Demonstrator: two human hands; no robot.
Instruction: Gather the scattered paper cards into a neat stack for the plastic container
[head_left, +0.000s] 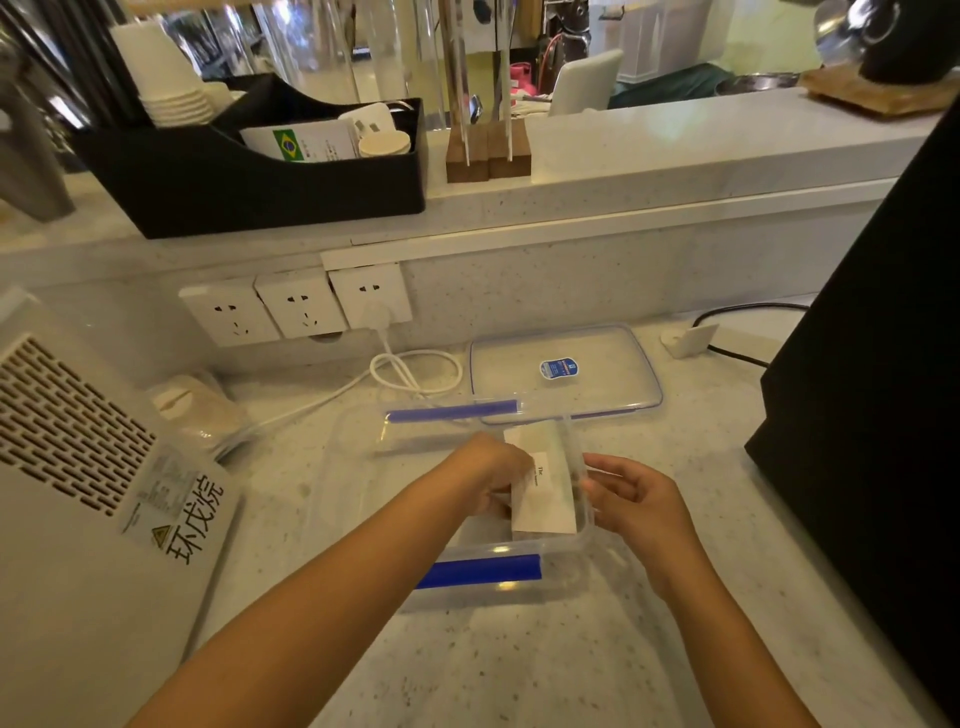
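A: Both hands are in at the clear plastic container (582, 525) on the pale speckled counter (519, 665). Where are the paper cards?

B: The stack of paper cards (543, 499) stands on edge inside the container, up against its right wall. The left hand (485, 470) is down in the container with its fingers (501, 506) clamped on the stack's left side.

A: And the right?

B: The right hand (641, 501) sits just outside the right wall, fingers (602, 486) apart and lightly curled, tips at the wall; contact with the cards, I cannot tell.

A: Behind them?

B: The container's lid (566, 371) lies flat just beyond, blue sticker up. A white cable (415, 371) loops beside it, plugged into the wall sockets (296, 306). A white vented appliance (78, 467) sits far left, a black box (878, 415) at the right.
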